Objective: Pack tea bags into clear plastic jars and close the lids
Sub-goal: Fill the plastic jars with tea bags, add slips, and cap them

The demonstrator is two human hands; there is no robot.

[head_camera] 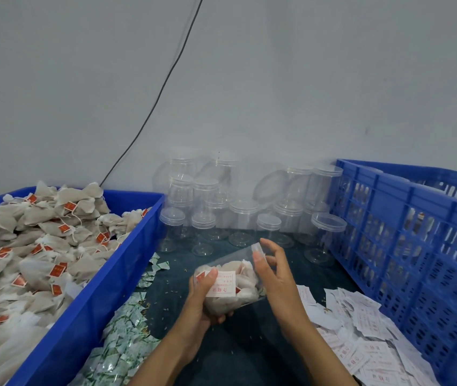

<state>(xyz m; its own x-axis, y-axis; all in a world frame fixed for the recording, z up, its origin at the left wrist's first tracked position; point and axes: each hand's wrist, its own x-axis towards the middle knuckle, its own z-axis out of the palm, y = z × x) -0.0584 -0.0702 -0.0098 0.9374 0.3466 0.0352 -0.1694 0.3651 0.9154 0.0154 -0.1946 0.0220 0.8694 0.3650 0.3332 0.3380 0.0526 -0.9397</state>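
Note:
My left hand [203, 298] grips a clear plastic jar [234, 280] tilted on its side, mouth toward the upper right. The jar holds several white tea bags and a white slip with red print. My right hand [273, 270] is at the jar's open mouth, thumb and fingers on its rim. No lid is on this jar. A heap of loose tea bags [35, 246] with red tags fills the blue bin [127, 263] on the left. Empty lidded jars [244, 215] stand and lie stacked against the wall.
A blue slatted crate [405, 246] stands on the right. White paper slips with red print [361, 338] lie scattered at its foot. Small green-and-white sachets [127, 335] are strewn along the bin's side. A black cable [163, 87] runs down the grey wall.

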